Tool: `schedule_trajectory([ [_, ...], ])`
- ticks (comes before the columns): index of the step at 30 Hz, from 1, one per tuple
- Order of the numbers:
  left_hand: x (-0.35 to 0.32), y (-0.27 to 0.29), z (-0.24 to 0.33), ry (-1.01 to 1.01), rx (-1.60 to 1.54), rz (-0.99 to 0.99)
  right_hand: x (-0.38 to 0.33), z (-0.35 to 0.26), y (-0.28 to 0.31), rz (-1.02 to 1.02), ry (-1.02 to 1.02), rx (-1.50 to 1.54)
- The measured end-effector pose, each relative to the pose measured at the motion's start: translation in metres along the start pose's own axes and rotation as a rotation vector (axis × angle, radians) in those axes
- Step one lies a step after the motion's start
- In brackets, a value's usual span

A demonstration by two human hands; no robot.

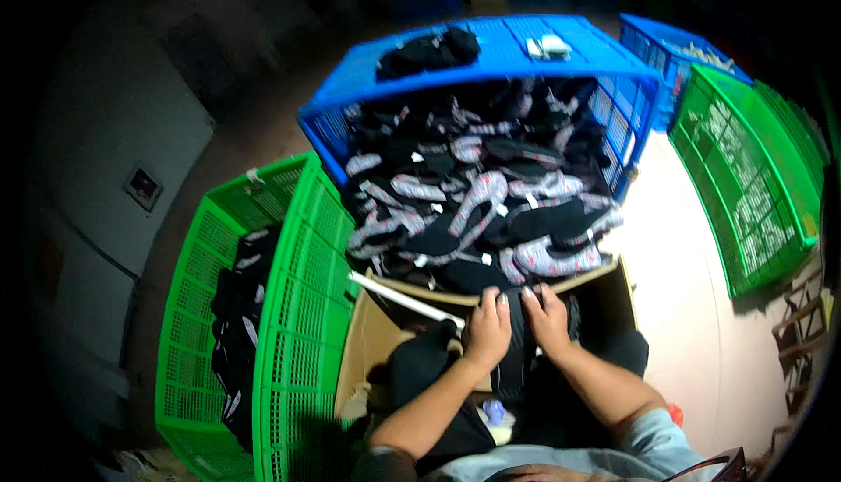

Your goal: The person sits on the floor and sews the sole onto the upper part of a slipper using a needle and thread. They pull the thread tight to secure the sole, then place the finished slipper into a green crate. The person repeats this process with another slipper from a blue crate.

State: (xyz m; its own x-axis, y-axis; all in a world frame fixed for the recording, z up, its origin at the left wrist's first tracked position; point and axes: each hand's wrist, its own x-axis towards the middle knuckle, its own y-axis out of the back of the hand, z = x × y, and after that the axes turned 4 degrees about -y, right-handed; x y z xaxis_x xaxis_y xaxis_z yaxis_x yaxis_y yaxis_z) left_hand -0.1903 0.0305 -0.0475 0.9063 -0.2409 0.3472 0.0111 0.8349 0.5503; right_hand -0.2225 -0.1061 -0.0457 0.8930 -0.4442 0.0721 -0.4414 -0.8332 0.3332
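Black garment [517, 346]: in cardboard box [368, 342], directly under both hands, long axis running 12 to 6 o'clock. Left hand [487, 329] and right hand [547, 317]: side by side, fingers curled, gripping its top edge, equally near. Blue crate [491, 53] of patterned pieces: 12 o'clock, just beyond. Green crate [298, 307]: 9 o'clock.
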Motion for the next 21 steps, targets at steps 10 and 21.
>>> schedule_trajectory([
  [10, 0.004, 0.006, 0.005, 0.066, -0.093, -0.048, -0.013, 0.015, -0.007, -0.118, 0.075, 0.216],
  [21, 0.009, 0.002, -0.001, 0.401, -0.607, -0.088, -0.008, 0.018, -0.011, -0.278, -0.220, 0.625],
])
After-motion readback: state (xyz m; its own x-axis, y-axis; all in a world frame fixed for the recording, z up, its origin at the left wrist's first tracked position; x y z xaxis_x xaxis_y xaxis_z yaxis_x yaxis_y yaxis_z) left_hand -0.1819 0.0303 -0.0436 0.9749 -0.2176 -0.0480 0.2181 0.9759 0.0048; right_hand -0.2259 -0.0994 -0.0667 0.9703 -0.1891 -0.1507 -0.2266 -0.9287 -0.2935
